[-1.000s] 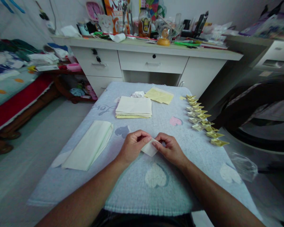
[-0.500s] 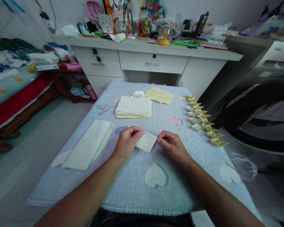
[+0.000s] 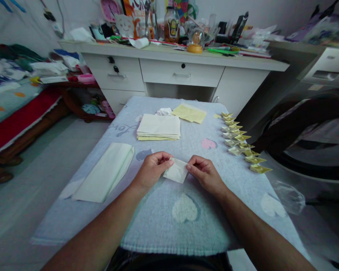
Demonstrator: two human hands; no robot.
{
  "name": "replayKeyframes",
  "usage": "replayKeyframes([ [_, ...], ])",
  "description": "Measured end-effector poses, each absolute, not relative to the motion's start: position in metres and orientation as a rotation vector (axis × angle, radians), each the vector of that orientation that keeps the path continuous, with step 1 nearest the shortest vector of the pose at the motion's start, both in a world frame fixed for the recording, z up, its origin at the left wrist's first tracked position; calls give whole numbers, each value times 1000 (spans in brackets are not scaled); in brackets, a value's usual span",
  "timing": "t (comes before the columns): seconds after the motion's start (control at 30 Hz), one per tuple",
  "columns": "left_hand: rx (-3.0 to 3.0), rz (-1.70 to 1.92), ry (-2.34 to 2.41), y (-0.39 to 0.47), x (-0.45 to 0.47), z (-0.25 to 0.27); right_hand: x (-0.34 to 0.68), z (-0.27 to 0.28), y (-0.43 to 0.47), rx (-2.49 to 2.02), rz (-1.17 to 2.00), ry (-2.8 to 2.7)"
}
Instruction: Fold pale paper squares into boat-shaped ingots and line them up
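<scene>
A small folded piece of pale paper (image 3: 176, 171) is held just above the cloth-covered table (image 3: 155, 226). My left hand (image 3: 152, 167) pinches its left edge between thumb and fingers. At its upper right edge, my right hand (image 3: 203, 171) grips it the same way. Beyond the hands lies a stack of cream and yellow paper sheets (image 3: 158, 126). Left of them rests a long folded bundle of pale paper (image 3: 105, 173). Folded yellow and white paper boats (image 3: 236, 142) line the table's right side in several rows.
Behind the stack are a crumpled white paper (image 3: 164, 111) and a yellow sheet (image 3: 189, 113). A white desk (image 3: 183, 71) loaded with jars and clutter stands at the far end. A washing machine (image 3: 324, 75) is on the right, a bed (image 3: 14, 109) on the left.
My right hand now pinches the paper's edge, where before its fingertips were at the corner. The paper has turned slightly. The stack, bundle and boats stay where they were.
</scene>
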State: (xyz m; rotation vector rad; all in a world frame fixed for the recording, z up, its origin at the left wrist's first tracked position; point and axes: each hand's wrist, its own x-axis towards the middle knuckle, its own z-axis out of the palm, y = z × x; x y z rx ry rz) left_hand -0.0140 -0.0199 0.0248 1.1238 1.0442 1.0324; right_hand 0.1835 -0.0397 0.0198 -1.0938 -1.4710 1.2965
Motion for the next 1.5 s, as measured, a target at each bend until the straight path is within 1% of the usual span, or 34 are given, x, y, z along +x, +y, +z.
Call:
replayKeyframes([
  [0.17,1105,1031,995,-20,-14,23,179,19,-41,-1034,1425,-1410],
  [0.23,1152,1007,985,-20,-14,22,178,20,-41,-1040,1420,-1427],
  [0.5,1303,951,1039,-20,-18,19,180,20,-38,-1157,1143,-1515],
  [0.63,1328,942,1054,-21,-18,22,180,17,-37,-1180,1078,-1536],
  [0.77,1322,993,1017,-21,-19,24,181,15,-37,-1146,1079,-1604],
  [0.87,1317,976,1026,-21,-19,24,183,16,-37,-1141,1004,-1682],
  [1.0,1239,1014,1028,-23,-16,25,181,18,-36,-1170,941,-1710],
  [1.33,882,1139,1034,-16,-20,24,180,15,-37,-1238,985,-1741],
  [1.5,877,1115,1023,-17,-19,23,179,19,-39,-1167,997,-1748],
])
